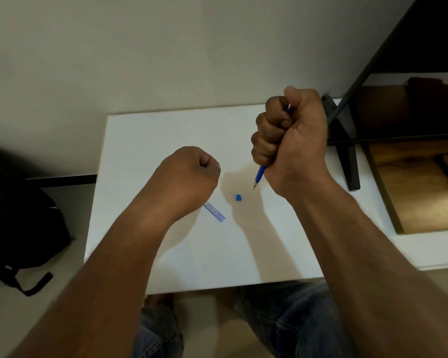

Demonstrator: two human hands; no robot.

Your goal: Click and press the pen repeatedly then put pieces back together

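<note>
My right hand [292,140] is curled in a fist round a blue pen [259,177]. The pen's tip points down and left, just above the white table [181,130]. A small blue plastic piece [238,197] lies on the table between my hands, close to the pen tip. My left hand [189,177] is also a fist, held over the middle of the table. A clear blue tube [214,212] sticks out from under its heel toward the lower right, and my left hand appears to grip it. The tube's upper end is hidden by that hand.
A black stand [344,143] with a slanted bar rests on the table's right side, beside a wooden board [419,187]. A black backpack [18,223] lies on the floor to the left. A pale wall rises behind the table. My knees in jeans [295,319] show below its front edge.
</note>
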